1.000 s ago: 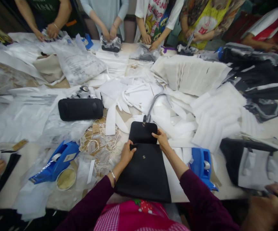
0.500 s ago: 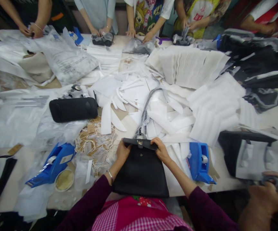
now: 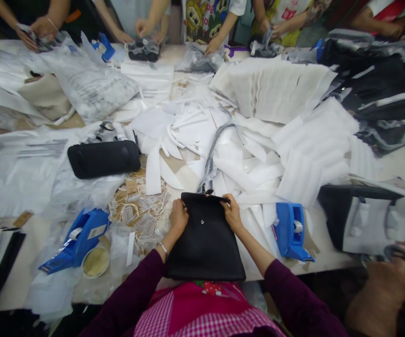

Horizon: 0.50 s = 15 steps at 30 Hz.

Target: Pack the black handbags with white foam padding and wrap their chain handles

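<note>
A black handbag (image 3: 206, 243) lies flat on the table edge right in front of me, a small metal stud on its front. My left hand (image 3: 178, 216) grips its upper left corner and my right hand (image 3: 232, 213) grips its upper right corner. The flap is folded back out of sight behind the top edge. A plastic-wrapped handle (image 3: 214, 154) arcs away from the bag's top over the white foam sheets.
Blue tape dispensers sit at my left (image 3: 79, 238) and right (image 3: 292, 229). Another black bag (image 3: 104, 158) lies at left, string tags (image 3: 142, 206) beside it. White foam sheets (image 3: 293, 140) pile across the middle. Other people's hands work along the far edge and both sides.
The bag's flap, open and lying away from me a second ago, has been folded over the top edge. Both hands moved with it and now hold the top corners.
</note>
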Available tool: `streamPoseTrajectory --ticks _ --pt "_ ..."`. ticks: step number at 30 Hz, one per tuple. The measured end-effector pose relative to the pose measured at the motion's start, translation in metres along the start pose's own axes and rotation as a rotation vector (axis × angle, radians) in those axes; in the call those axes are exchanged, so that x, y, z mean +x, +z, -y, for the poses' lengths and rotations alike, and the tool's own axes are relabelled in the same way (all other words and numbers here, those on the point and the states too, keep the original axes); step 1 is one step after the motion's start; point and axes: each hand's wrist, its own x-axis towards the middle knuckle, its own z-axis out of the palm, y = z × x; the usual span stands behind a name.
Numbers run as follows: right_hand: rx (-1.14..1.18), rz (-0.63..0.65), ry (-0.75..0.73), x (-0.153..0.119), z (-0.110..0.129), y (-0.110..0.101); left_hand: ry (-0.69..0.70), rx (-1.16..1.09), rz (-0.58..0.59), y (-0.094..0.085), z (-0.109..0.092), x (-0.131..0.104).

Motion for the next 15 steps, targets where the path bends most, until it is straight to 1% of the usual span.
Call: streamPoseTrajectory --ticks 3,5,6,10,12,15 --pt "-0.055 -0.006 -0.044 -0.007 -0.006 0.004 -0.014 0.196 0.016 -0.001 -0.012 -0.006" --pt "-0.065 0.004 -0.056 -0.012 -0.010 0.008 0.029 0.294 0.017 -0.003 -0.017 -0.008" --pt "-0.042 -0.003 -0.035 -0.013 -0.012 0.010 0.066 0.335 0.020 -0.005 -0.018 -0.008" --pt "0.174 -0.099 0.160 -0.016 -0.019 0.021 0.224 0.432 0.081 -0.015 -0.023 -0.016" --pt "0.224 -0.116 0.208 -0.016 -0.022 0.024 0.301 0.430 0.116 -0.018 -0.025 -0.026" --pt "0.211 -0.111 0.207 -0.015 -0.025 0.025 0.561 0.395 0.218 -0.019 -0.025 -0.044"
